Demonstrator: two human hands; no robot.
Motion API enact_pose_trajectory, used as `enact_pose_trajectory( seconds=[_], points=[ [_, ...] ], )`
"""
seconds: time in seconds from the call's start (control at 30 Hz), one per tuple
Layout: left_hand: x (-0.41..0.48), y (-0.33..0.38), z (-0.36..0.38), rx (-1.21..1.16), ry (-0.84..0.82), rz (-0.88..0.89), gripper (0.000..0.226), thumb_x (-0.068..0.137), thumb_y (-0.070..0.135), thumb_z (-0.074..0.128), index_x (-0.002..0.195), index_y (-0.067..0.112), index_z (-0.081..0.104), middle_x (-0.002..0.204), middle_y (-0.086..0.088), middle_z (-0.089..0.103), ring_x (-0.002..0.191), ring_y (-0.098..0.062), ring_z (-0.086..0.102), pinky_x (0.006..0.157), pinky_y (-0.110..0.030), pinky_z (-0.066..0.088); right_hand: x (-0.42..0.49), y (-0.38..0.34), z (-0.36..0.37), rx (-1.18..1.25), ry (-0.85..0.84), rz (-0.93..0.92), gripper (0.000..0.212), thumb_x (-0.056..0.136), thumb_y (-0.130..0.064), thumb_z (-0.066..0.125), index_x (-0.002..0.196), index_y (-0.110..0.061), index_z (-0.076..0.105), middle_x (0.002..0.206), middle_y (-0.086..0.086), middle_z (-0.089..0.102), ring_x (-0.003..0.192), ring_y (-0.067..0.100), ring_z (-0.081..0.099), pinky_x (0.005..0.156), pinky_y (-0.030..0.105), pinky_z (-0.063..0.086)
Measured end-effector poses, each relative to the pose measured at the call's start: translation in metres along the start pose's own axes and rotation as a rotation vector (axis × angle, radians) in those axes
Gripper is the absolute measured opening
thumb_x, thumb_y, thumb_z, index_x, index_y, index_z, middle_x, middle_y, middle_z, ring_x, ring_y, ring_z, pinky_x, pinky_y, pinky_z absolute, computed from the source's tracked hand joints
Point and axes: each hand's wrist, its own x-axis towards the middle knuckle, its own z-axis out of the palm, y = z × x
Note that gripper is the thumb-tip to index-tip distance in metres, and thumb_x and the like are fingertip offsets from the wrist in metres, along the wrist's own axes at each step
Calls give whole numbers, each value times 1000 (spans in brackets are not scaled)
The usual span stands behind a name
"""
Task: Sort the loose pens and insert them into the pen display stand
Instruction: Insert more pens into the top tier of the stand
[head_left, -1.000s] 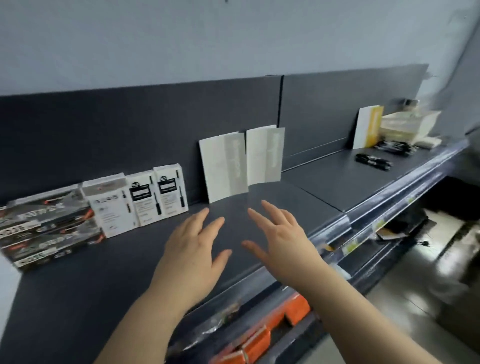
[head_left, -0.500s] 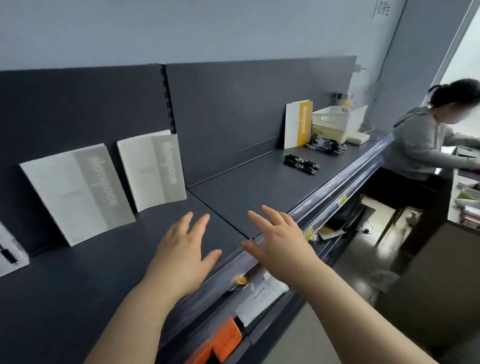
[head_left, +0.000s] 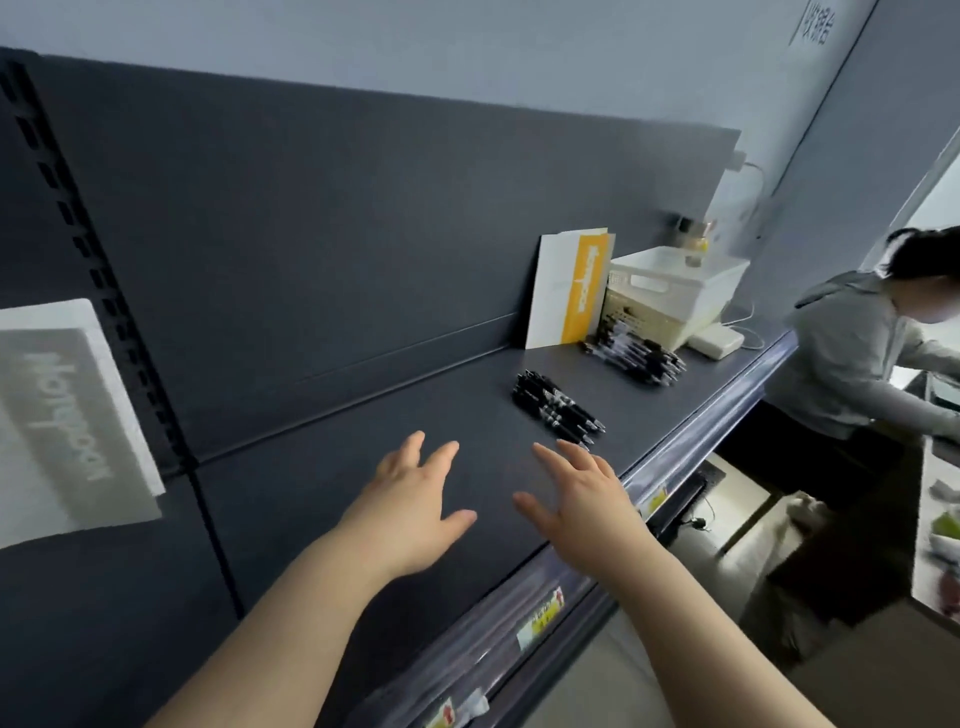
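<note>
Two piles of loose black pens lie on the dark shelf (head_left: 322, 483): a near pile (head_left: 557, 408) and a far pile (head_left: 635, 353). Behind the far pile stands a cream perforated pen display stand (head_left: 631, 312) under a white basket (head_left: 680, 283). My left hand (head_left: 410, 501) hovers over the shelf with fingers spread, holding nothing. My right hand (head_left: 582, 501) is beside it, also spread and empty, its fingertips just short of the near pile.
A white and yellow card (head_left: 569, 288) leans on the back panel next to the stand. A grey-white card (head_left: 62, 421) leans at far left. A white power block (head_left: 716, 343) lies past the stand. A person in grey (head_left: 857, 353) sits at the right.
My view has swung further right along the shelf, bringing the pen piles close. Both hands stay spread and empty, now just before the near pile.
</note>
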Motion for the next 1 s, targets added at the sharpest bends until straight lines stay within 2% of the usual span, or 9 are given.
enact_pose_trajectory(
  seconds=[0.23,0.4,0.47,0.53,0.57,0.63,0.77,0.9,1.0],
  points=[
    [87,49,25,-82,-55,-123,76,93,51,46,152,23,7,159,5,-5,146,-18,5,115,-37,23,108,72,-3,11,-15,-57,59,94,-49,42,145,-21,29,151,4,26,138,27,24,112,37,25],
    [148,87,53,-471,-15,-302,69,94,43,48,151,20,17,156,4,19,139,-13,30,113,-33,28,183,119,-10,67,-124,-103,41,96,-41,42,123,-10,47,134,13,42,127,35,35,101,39,34],
    [168,105,63,-724,37,-387,66,94,37,50,150,22,19,152,4,28,134,-12,36,112,-34,30,203,128,-11,129,-172,-107,35,94,-39,45,106,-7,52,113,14,50,115,35,42,92,36,36],
    [187,127,71,-944,149,-450,45,94,25,51,137,28,39,135,10,48,118,-7,47,102,-27,35,219,133,-9,183,-221,-142,30,92,-38,48,95,-8,54,98,12,53,104,31,47,82,33,38],
    [195,137,74,-1014,216,-481,30,92,19,51,120,31,50,124,10,57,109,-6,52,97,-27,39,224,134,-8,219,-247,-168,27,91,-36,50,90,-10,53,96,12,54,97,27,47,77,32,39],
    [211,150,80,-1130,322,-548,29,83,15,49,109,28,56,111,4,65,104,-12,59,96,-33,46,228,131,-6,299,-302,-216,17,90,-31,50,88,-13,49,98,12,54,85,24,46,69,30,37],
    [225,164,81,-1363,440,-689,24,90,15,48,111,22,57,106,-4,68,99,-21,64,88,-40,52,226,125,1,378,-398,-334,18,90,-18,44,103,-7,50,102,12,55,82,25,54,63,26,38],
    [222,166,73,-1589,545,-764,20,97,11,46,108,8,62,105,-14,68,91,-25,65,76,-35,53,223,122,1,570,-424,-385,14,95,-19,40,96,-11,51,91,7,63,75,17,58,53,20,38],
    [204,163,68,-1713,596,-742,23,98,9,43,107,4,64,95,-13,69,84,-24,65,68,-33,51,212,116,-3,755,-444,-441,16,96,-19,42,88,-17,55,75,-5,62,61,1,54,50,13,37]
  ],
)
